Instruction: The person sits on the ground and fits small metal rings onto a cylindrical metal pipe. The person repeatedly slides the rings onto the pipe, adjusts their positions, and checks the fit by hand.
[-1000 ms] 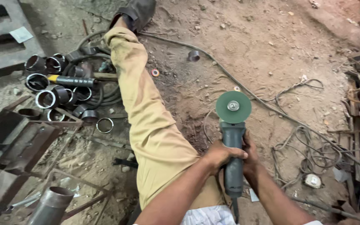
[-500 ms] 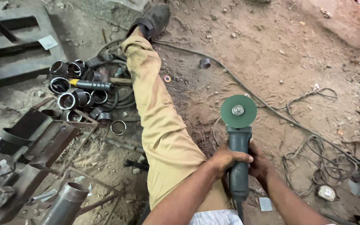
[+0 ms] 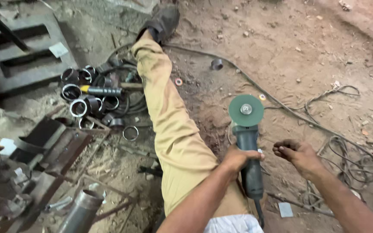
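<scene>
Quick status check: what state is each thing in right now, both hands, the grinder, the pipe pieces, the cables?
Left hand: closed around the grinder body.
Right hand: off the grinder, loosely curled, holding nothing.
Grinder: held above the dirt, green disc facing up; whether it spins cannot be told.
Pipe rings: cut short, piled loose on the ground.
Cables: tangled on the dirt.
Leg: stretched out along the ground.

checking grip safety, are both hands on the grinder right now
No, only the left hand grips the grinder; the right hand is off it, beside the body.
</scene>
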